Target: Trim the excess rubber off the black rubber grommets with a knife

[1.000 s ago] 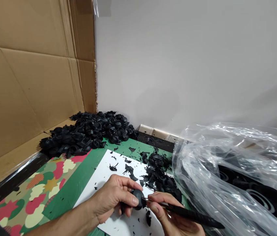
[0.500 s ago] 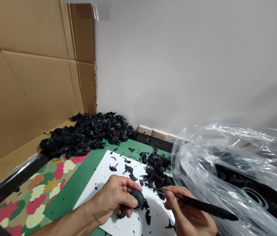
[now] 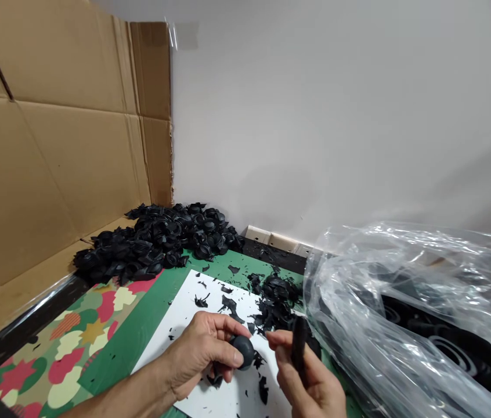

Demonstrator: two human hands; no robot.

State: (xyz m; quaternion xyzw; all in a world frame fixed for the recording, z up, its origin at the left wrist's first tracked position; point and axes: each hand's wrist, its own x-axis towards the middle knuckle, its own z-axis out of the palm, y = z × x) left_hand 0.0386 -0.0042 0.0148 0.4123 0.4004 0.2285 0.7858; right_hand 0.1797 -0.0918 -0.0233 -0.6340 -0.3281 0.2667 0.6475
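Observation:
My left hand (image 3: 204,354) is closed, pinching a round black rubber part (image 3: 244,352) with a smooth domed face between thumb and fingers. It is over a white sheet (image 3: 171,325). To its right, my right hand (image 3: 310,371) is closed around a pen-shaped black-handled tool (image 3: 299,348). The handle now points up and toward the far side; the working tip is hidden by the fingers. The two hands are close but apart. Black rubber scraps (image 3: 263,389) lie on the sheet beneath them.
A large heap of black rubber parts (image 3: 154,238) stands at the back left against cardboard (image 3: 67,145). Black trimmings (image 3: 278,296) pile beyond my right hand. Clear plastic bags (image 3: 358,302) holding black parts crowd the right. Green board (image 3: 127,337) and patterned paper (image 3: 62,342) cover the left.
My right hand has moved left, nearer the rubber part, and turned the tool from lying sideways to nearly upright. My left hand holds the part in about the same place.

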